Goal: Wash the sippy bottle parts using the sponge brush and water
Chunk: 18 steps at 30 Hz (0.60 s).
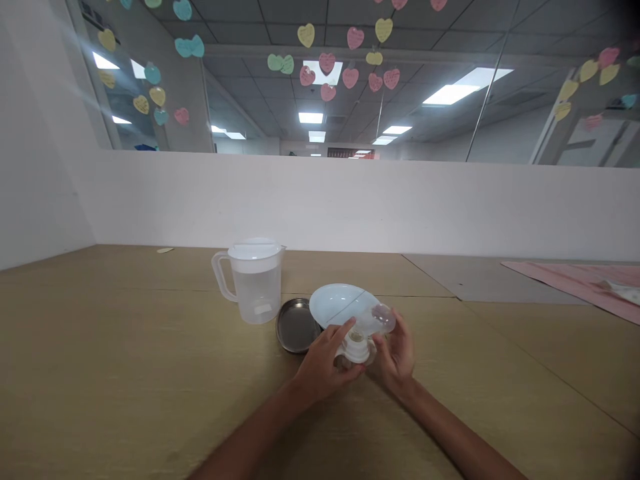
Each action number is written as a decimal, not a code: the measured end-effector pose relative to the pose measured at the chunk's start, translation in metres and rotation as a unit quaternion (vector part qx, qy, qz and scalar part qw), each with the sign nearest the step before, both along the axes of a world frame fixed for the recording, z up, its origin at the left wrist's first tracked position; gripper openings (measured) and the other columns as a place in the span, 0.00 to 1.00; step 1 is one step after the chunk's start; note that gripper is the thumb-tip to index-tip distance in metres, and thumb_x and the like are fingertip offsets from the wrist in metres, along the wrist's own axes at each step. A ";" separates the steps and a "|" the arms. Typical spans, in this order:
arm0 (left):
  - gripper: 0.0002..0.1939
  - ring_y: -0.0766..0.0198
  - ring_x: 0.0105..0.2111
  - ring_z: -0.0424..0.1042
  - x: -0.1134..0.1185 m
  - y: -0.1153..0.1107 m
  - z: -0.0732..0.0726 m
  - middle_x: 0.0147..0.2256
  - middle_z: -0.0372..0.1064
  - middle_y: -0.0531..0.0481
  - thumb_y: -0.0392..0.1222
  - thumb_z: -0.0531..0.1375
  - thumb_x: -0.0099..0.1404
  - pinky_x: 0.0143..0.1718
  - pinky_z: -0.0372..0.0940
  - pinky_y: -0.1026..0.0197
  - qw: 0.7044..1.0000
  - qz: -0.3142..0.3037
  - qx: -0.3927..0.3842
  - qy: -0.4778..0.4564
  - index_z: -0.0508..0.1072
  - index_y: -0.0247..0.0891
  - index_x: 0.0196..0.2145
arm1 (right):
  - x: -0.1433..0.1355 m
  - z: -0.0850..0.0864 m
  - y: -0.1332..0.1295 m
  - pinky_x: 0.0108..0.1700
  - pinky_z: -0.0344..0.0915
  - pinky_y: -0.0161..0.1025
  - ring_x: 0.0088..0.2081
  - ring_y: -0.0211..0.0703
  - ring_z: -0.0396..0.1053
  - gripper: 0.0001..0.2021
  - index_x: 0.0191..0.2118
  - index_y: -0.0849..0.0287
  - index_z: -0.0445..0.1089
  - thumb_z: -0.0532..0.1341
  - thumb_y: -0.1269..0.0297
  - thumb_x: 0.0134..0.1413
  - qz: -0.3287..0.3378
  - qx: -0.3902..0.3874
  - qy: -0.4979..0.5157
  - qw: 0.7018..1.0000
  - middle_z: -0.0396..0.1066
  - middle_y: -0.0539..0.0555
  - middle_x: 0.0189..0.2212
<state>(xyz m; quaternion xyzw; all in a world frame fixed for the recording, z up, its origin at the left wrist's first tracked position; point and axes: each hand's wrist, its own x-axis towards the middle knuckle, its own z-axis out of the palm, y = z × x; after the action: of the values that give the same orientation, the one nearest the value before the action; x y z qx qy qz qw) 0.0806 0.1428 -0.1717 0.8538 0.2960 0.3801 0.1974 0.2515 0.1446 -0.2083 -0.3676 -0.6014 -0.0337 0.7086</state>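
Note:
My left hand (pixel 325 363) is closed around what looks like a baby bottle (pixel 357 351), with a white collar and a rounded handle at its side. My right hand (pixel 398 353) grips a clear domed cap (pixel 383 318), tilted just above the bottle's top. Whether the cap still touches the bottle I cannot tell. Behind the hands sits a pale blue-white bowl (pixel 334 295). A round dark metal dish (pixel 296 325) lies left of the bowl, close to my left hand. My fingers hide the bottle's lower part.
A translucent lidded pitcher (pixel 257 287) stands at the back left. On the far right a pink cloth (pixel 565 277) lies over a grey sheet (pixel 450 273). The wooden table (pixel 150 373) ends at a white wall (pixel 350 207) with a window above it.

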 end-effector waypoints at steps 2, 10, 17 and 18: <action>0.38 0.58 0.41 0.66 -0.001 0.000 0.001 0.45 0.64 0.47 0.48 0.62 0.56 0.45 0.62 0.55 1.000 0.002 0.001 0.003 0.51 0.47 0.60 | 0.001 0.008 -0.002 0.47 0.66 0.48 0.49 0.49 0.66 0.26 0.59 0.56 0.50 0.55 0.61 0.56 -0.009 0.024 0.035 0.999 0.64 0.63 0.50; 0.35 0.60 0.40 0.65 -0.003 0.001 0.002 0.43 0.63 0.49 0.52 0.62 0.55 0.45 0.61 0.57 1.000 -0.012 -0.021 -0.012 0.56 0.48 0.58 | 0.014 0.025 0.003 0.52 0.61 0.50 0.51 0.50 0.62 0.21 0.53 0.55 0.61 0.58 0.64 0.52 -0.110 -0.028 -0.094 0.989 0.63 0.60 0.49; 0.36 0.60 0.40 0.65 -0.003 0.001 0.002 0.45 0.64 0.47 0.55 0.62 0.54 0.44 0.62 0.58 0.998 -0.018 -0.038 -0.038 0.58 0.44 0.57 | 0.021 0.019 0.015 0.51 0.61 0.50 0.50 0.48 0.62 0.18 0.44 0.55 0.69 0.52 0.73 0.48 -0.050 -0.140 -0.175 0.973 0.65 0.56 0.47; 0.35 0.60 0.40 0.65 -0.003 0.001 0.002 0.45 0.64 0.46 0.55 0.62 0.53 0.44 0.62 0.57 0.998 -0.017 -0.040 -0.039 0.58 0.44 0.57 | 0.021 0.019 0.015 0.50 0.62 0.49 0.48 0.47 0.63 0.17 0.41 0.56 0.70 0.51 0.74 0.48 -0.034 -0.142 -0.182 0.972 0.66 0.56 0.45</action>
<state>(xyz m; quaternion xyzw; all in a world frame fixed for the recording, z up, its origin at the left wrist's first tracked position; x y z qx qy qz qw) 0.0781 0.1439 -0.1694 0.8346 0.2891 0.3972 0.2493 0.2724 0.1591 -0.1897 -0.4726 -0.7061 -0.0389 0.5259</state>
